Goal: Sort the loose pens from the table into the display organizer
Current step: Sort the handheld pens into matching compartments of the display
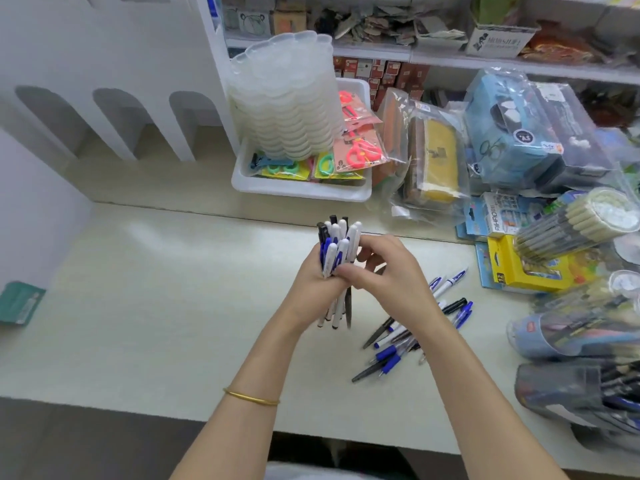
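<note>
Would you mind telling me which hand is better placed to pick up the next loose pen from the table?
Right. The right hand is nearer the loose pens, which lie just beneath its forearm. The left hand holds the upright bundle.

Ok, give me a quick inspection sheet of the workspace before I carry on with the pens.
Surface: pale table, mostly bare at left.
Job's things: upright pen bundle held in both hands; loose pens lying at right; display organizer not identified.
Clutter: white tray of scissor packs, stacked clear containers, bagged stationery, yellow box, teal packet.
Hands: left hand and right hand closed on the bundle.
Cables: nothing seen.
Surroundings: stocked shelves behind.
</note>
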Motion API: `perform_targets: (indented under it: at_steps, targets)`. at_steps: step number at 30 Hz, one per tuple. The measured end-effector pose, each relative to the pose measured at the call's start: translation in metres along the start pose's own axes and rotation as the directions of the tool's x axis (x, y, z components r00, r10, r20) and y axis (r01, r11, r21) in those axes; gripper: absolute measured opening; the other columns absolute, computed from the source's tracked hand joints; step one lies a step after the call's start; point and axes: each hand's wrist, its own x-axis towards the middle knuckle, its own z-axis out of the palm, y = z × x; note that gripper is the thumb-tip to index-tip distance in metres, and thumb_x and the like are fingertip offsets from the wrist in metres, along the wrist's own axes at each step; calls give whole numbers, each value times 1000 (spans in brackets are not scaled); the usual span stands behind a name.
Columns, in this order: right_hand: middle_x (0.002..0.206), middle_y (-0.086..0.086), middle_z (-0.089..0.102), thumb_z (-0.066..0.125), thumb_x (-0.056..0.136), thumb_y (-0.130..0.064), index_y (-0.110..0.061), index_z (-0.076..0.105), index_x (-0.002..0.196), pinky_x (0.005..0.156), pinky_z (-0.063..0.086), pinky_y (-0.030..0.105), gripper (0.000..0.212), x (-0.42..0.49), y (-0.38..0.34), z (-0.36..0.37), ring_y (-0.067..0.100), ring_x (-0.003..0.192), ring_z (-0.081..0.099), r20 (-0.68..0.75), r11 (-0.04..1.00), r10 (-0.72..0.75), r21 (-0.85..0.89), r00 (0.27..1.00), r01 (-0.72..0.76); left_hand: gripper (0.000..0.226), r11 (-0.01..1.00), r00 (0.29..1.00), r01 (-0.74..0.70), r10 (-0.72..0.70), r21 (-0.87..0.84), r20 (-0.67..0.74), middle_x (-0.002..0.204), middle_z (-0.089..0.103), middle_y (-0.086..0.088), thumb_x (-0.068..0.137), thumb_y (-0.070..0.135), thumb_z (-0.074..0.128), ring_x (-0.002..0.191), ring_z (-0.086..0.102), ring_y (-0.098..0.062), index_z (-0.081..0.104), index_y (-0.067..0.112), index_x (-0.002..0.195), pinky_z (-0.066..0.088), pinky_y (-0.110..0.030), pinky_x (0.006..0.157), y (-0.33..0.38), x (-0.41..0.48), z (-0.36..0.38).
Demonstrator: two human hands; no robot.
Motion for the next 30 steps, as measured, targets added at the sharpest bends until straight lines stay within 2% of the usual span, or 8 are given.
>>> perform_targets:
  at_steps: [2, 5, 9, 12, 17, 22, 26, 30]
  targets:
    - [87, -3, 56, 72, 81, -22, -28, 71, 99, 68, 51, 26, 20, 1, -9, 7, 13, 77, 55, 59, 998, 1, 67, 998, -5, 23, 998, 1000, 12, -14, -68, -24, 74, 68, 1, 88, -8, 57, 69, 67, -16, 59, 7, 104, 54, -26, 62, 9, -15, -9]
    - [76, 2, 62, 68, 84, -16, -19, 72, 100, 59, 43, 20, 16, 2, -22, 27, 8, 64, 53, 207, 979, -3, 199, 978, -39, 15, 993, 995, 1, -12, -122, -94, 60, 60, -1, 93, -6, 54, 52, 56, -17, 59, 7, 89, 49, -29, 53, 12, -45, -29]
    - [75, 12, 65, 63, 87, -8, -11, 72, 97, 55, 42, 24, 14, -4, -48, 67, 13, 56, 48, 360, 932, -57, 354, 931, -80, 7, 963, 973, -29, -35, -269, -230, 63, 55, -3, 86, 8, 60, 52, 53, -17, 61, 13, 81, 48, -30, 55, 16, -93, -62]
    - [70, 3, 63, 56, 92, -8, -12, 71, 96, 53, 43, 24, 16, -14, -76, 108, 14, 54, 48, 418, 910, -97, 405, 903, -89, 5, 926, 946, -81, -45, -369, -320, 65, 54, -2, 85, 13, 60, 51, 52, -16, 58, 10, 88, 48, -29, 53, 21, -131, -93]
    - [78, 6, 63, 59, 93, -16, -8, 64, 107, 52, 43, 26, 17, -32, -138, 189, 16, 56, 53, 537, 912, -183, 405, 823, -62, 5, 906, 902, -164, -22, -390, -430, 66, 55, -2, 86, 15, 61, 50, 53, -15, 60, 11, 84, 48, -29, 51, 37, -194, -163]
    - [77, 9, 59, 66, 87, -13, -15, 59, 112, 46, 41, 26, 25, -53, -213, 289, 14, 50, 51, 514, 908, -276, 415, 812, 46, 8, 932, 911, -157, 9, -327, -412, 68, 55, -4, 94, 8, 57, 52, 52, -16, 59, 5, 87, 49, -30, 52, 64, -256, -270]
    - [76, 5, 63, 69, 85, -11, -17, 60, 106, 43, 43, 27, 23, -67, -267, 361, 20, 58, 57, 556, 899, -363, 419, 748, 125, 11, 958, 938, -61, -42, -282, -343, 69, 52, -5, 97, 9, 54, 54, 51, -16, 60, 2, 91, 48, -32, 54, 86, -303, -352]
    - [70, -1, 64, 64, 89, -7, -10, 56, 100, 45, 42, 26, 14, -69, -295, 410, 13, 51, 54, 587, 889, -323, 457, 742, 25, 19, 962, 947, -38, -52, -272, -317, 72, 52, -8, 88, 18, 60, 54, 53, -16, 56, 2, 99, 50, -31, 53, 96, -322, -411]
